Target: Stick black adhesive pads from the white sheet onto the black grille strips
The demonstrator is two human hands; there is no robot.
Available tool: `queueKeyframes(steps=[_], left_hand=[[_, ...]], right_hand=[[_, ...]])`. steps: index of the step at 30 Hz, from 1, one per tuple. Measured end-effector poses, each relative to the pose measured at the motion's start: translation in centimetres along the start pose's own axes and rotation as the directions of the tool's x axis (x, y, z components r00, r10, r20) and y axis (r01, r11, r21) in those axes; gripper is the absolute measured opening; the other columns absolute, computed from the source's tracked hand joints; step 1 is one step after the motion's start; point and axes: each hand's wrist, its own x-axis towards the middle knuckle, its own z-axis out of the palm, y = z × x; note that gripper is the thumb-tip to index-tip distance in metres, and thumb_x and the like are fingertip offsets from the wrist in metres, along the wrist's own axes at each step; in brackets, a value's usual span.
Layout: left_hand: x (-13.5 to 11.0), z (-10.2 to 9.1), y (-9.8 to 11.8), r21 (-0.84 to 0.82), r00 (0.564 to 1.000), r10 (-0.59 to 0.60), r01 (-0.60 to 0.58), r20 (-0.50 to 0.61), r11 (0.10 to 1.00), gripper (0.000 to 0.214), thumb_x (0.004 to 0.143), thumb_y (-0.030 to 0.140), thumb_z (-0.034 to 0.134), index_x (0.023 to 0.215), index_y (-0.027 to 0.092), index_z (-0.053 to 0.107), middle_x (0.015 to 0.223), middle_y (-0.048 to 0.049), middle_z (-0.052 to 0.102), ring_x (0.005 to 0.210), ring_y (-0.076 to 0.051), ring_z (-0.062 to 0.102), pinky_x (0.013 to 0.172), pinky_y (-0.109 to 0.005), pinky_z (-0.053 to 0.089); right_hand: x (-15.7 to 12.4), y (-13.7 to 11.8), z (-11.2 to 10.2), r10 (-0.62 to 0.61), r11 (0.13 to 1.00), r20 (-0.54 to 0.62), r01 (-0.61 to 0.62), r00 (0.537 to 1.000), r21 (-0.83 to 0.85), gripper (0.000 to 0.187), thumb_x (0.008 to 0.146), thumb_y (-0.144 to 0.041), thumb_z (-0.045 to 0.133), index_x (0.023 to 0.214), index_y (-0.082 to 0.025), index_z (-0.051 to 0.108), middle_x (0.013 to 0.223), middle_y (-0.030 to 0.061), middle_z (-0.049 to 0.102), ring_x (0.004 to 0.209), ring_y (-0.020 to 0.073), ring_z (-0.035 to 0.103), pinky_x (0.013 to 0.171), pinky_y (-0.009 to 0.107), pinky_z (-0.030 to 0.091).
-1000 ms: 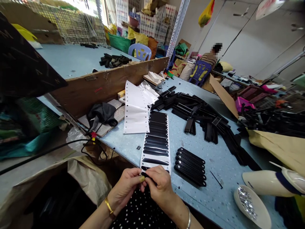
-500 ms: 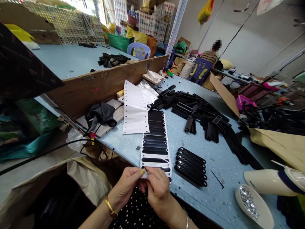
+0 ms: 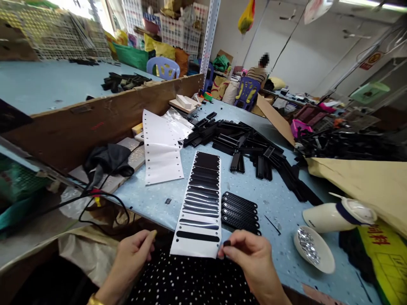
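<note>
A white backing sheet (image 3: 197, 250) lies at the table's front edge with rows of black stick-on strips (image 3: 197, 236) across it. To the right of the sheet's near corner, my right hand (image 3: 252, 256) pinches a small black piece (image 3: 227, 243); the rest of it is hidden by the fingers. My left hand (image 3: 133, 256) hovers left of the sheet, thumb pressed to curled fingers; anything in that pinch is hidden. Just beyond my right hand sits a neat row of black textured bars (image 3: 240, 209) with round holes at their ends.
A heap of black bars (image 3: 235, 140) covers the back of the table. At right stand a bowl of shiny metal pieces (image 3: 308, 245) and a cream bottle (image 3: 333, 216) on its side. Another white sheet (image 3: 162, 156) lies left. A person (image 3: 257, 74) sits far back.
My hands have moved apart, left hand leftward and right hand rightward. The small black piece now shows in my right fingers. The view has shifted right, and the strip sheet lies clear of the other white sheet.
</note>
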Motion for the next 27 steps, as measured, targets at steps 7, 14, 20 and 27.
queueKeyframes(steps=[7, 14, 20, 27], left_hand=[[-2.2, 4.6, 1.0, -0.37, 0.899, -0.177, 0.335, 0.401, 0.866, 0.052, 0.072, 0.062, 0.069, 0.069, 0.01, 0.066, 0.056, -0.0091, 0.069, 0.039, -0.015, 0.062, 0.037, -0.018, 0.034], [-1.0, 2.6, 1.5, -0.522, 0.961, -0.181, 0.266, 0.208, 0.81, 0.043, 0.073, 0.051, 0.073, 0.061, 0.011, 0.062, 0.054, -0.0057, 0.067, 0.037, -0.008, 0.055, 0.037, -0.017, 0.037], [-5.1, 1.0, 1.4, -0.327, 0.957, -0.27, 0.289, 0.102, 0.9, 0.048, 0.067, 0.055, 0.074, 0.05, 0.015, 0.054, 0.034, 0.0018, 0.052, 0.025, -0.003, 0.036, 0.029, -0.014, 0.017], [-9.0, 5.8, 5.6, -0.397, 0.871, -0.175, 0.378, 0.46, 0.836, 0.017, 0.069, 0.028, 0.071, 0.066, 0.016, 0.059, 0.049, 0.0024, 0.059, 0.033, -0.007, 0.049, 0.033, -0.016, 0.031]], right_hand=[[1.9, 1.3, 3.4, 0.123, 0.968, 0.055, -0.132, 0.991, 0.214, 0.018, 0.062, -0.024, 0.085, 0.065, -0.016, 0.069, 0.063, 0.0045, 0.072, 0.06, 0.0172, 0.068, 0.058, 0.024, 0.052], [0.3, -2.1, -0.6, -0.218, 0.961, 0.052, 0.205, 0.975, 0.188, 0.005, 0.082, -0.026, 0.07, 0.081, -0.022, 0.072, 0.075, 0.0061, 0.071, 0.075, 0.0236, 0.069, 0.073, 0.039, 0.057], [-0.9, 1.9, -0.7, 0.03, 0.958, 0.157, 0.016, 0.987, -0.286, 0.028, 0.084, -0.043, 0.064, 0.071, -0.019, 0.07, 0.065, 0.0042, 0.067, 0.06, 0.0184, 0.062, 0.056, 0.024, 0.051], [-2.4, 5.6, 0.8, 0.166, 0.934, 0.524, 0.038, 0.836, -0.356, 0.026, 0.087, -0.038, 0.06, 0.072, -0.019, 0.069, 0.064, 0.0033, 0.069, 0.06, 0.0189, 0.066, 0.056, 0.023, 0.053]])
